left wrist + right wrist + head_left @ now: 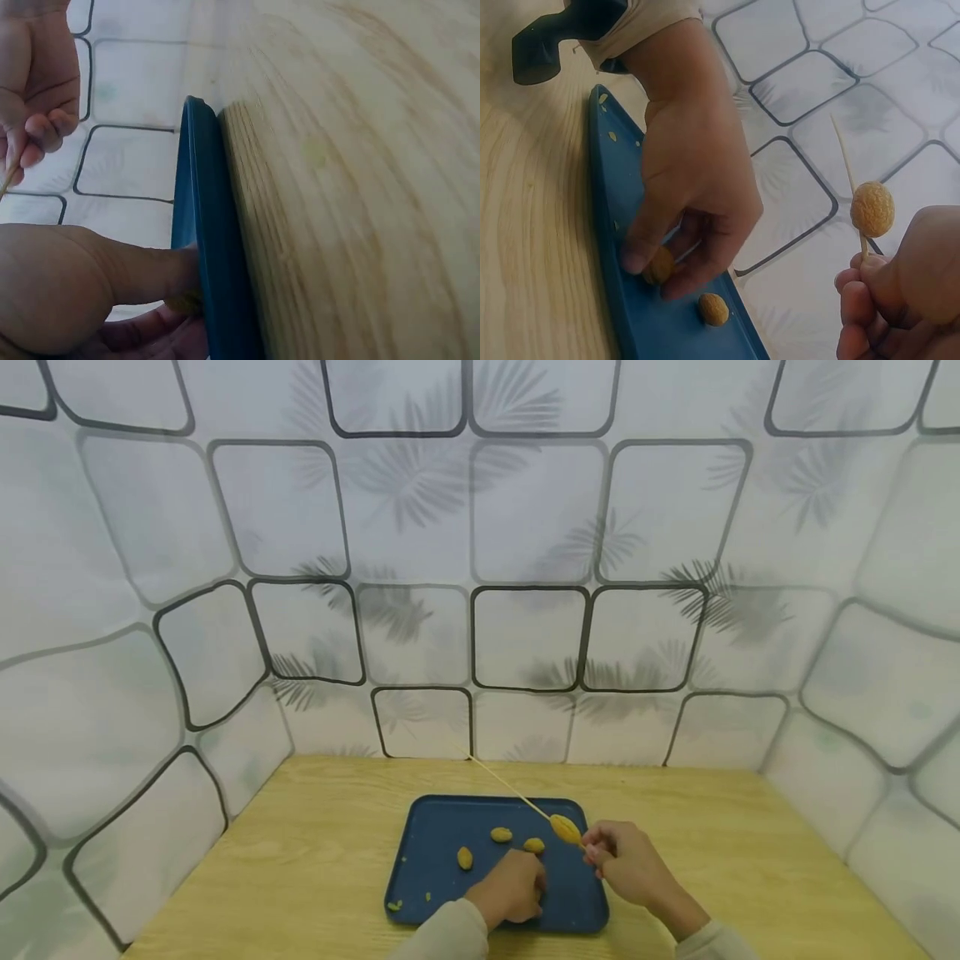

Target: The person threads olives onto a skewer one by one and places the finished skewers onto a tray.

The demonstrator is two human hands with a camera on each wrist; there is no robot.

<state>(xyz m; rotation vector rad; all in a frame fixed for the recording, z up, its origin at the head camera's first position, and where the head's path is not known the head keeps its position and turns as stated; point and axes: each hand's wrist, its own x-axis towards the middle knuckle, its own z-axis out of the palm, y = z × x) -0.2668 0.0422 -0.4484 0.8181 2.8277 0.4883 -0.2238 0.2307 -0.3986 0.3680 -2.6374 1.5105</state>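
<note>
Over the right side of a blue tray (431,831), my right hand (632,864) pinches the lower end of a thin wooden skewer (510,787). One wrinkled, yellow-brown oval fruit (872,209) is threaded on it, just above the fingertips. The skewer's bare tip points up and away to the left. Down in the tray, my left hand (512,887) grips another such fruit (660,266) between thumb and fingers; in the head view the hand hides that fruit. Beyond the left hand lie three loose fruits: one left (465,858), one at the back (501,835), one right (534,845).
Small yellow-green scraps (394,906) lie in the tray's near left corner. The tray rests on a light wood-grain table (315,852). Pale patterned sheeting (525,635) rises behind the table and along both sides.
</note>
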